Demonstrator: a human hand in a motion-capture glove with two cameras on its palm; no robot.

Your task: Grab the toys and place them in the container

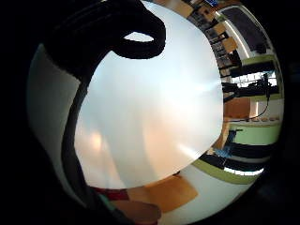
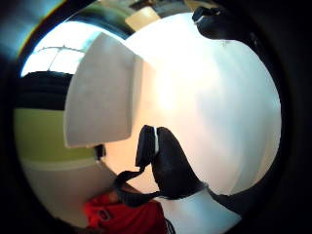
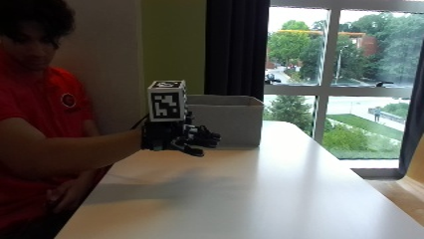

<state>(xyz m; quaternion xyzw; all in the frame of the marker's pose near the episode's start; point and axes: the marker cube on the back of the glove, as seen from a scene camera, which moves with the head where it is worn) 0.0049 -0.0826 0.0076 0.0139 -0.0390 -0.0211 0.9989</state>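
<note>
My gloved right hand [image 3: 182,137] hovers a little above the white table [image 3: 265,189], just in front of a grey box-shaped container [image 3: 225,119] at the table's far end. Its fingers hang loosely curled and hold nothing. In the thumb side palm view the container [image 2: 97,97] stands beside the hand on the table [image 2: 219,107], and a gloved finger [image 2: 165,165] crosses the picture. The little finger side palm view shows only bare table top [image 1: 154,117] under a curled gloved finger [image 1: 136,33]. No toy shows in any view, and the container's inside is hidden.
The person sits at the table's left side, with the bare left hand [image 3: 63,194] low by the lap. A dark curtain [image 3: 235,47] and a large window [image 3: 344,74] stand behind the container. The table's right edge [image 3: 371,184] drops to the floor.
</note>
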